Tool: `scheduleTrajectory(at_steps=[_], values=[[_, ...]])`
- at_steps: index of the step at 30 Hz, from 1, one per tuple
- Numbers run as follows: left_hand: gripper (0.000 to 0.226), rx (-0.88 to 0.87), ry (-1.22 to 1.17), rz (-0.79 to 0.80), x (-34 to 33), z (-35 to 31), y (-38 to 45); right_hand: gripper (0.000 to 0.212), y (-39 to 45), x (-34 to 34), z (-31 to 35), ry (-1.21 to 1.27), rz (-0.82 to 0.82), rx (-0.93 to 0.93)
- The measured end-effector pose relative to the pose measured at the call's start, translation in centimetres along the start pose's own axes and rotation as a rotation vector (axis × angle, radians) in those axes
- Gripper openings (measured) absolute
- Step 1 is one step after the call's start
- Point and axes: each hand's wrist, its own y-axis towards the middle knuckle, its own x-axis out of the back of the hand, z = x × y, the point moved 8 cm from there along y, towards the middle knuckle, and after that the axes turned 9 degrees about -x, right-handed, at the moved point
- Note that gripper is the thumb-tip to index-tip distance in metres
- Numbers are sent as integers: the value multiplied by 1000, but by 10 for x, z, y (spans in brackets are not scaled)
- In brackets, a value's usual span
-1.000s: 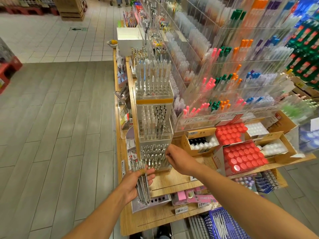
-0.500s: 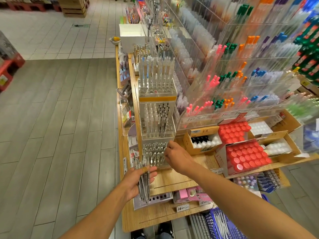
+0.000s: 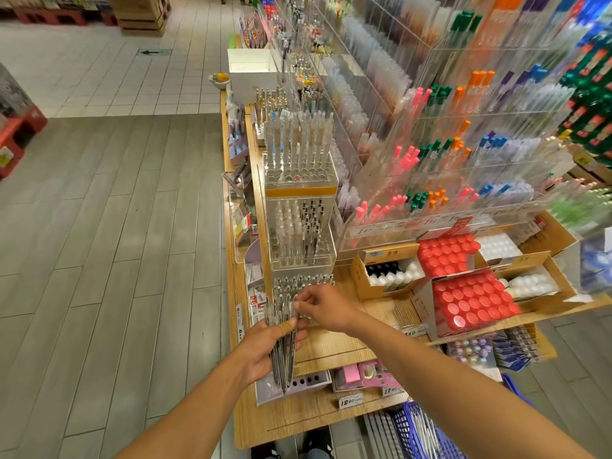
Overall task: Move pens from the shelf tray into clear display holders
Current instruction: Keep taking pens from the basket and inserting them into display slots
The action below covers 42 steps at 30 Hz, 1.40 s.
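While a wide stretch of grey plank floor point(image 3: 109, 260) lies open on the left, a long wooden shelf point(image 3: 334, 346) runs away from the viewer down the middle, its near corner ending close to the viewer's feet. Crowded racks of coloured pens point(image 3: 430, 160) fill the right side. A stepped tower of clear display holders point(image 3: 299, 223) stands at the shelf's left edge, with cardboard boxes of red-capped bottles point(image 3: 470, 303) to its right. Both bare arms reach forward over the near end of the shelf. The left hand point(image 3: 265, 349) grips a bundle of thin pens point(image 3: 283, 342) upright, fingers curled round it, just in front of the lowest holder. The right hand point(image 3: 323, 308) sits just beside it, fingertips point(image 3: 298, 306) pinching the top of one pen in the bundle. A pale tray point(image 3: 298, 384) with round holes lies on the shelf directly under the left hand. A blue basket point(image 3: 420, 432) sits below the shelf's near edge.
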Motion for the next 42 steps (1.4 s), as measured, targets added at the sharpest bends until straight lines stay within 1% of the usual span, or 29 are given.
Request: scheduleTrajectory(at_steps=[3,5,9,11,15,17,19,24,31,35,38,42], values=[[39,0,5,4,-3,-1,-1,6,-2,-1,-4,148,48,-70],[32,-1,-3,11,-6,-3,-2,3,-4,2,-5,196,53,-104],[39,-16,-71,-78,-5,-9,1,1,-5,17,-3,205,-8,-57],[33,-20,-81,-134,-1,-11,3,1,-6,26,-3,187,-53,-11],[17,3,-18,-223,17,-8,6,10,-6,50,-4,67,-202,80],[14,18,-12,-238,25,-5,6,16,-6,58,-5,-33,-235,115],[14,28,-21,-238,29,-2,7,18,-7,58,-5,-160,-240,154],[13,40,-56,-212,25,2,7,7,-8,38,-2,-419,-194,255],[17,34,-44,-160,18,3,6,12,-7,34,4,-477,-219,291],[19,35,-45,-156,19,5,7,14,-6,30,9,-569,-218,348],[21,39,-52,-141,20,6,8,18,-6,24,9,-631,-244,391],[21,32,-65,-134,22,6,10,21,-4,17,8,-650,-278,393]])
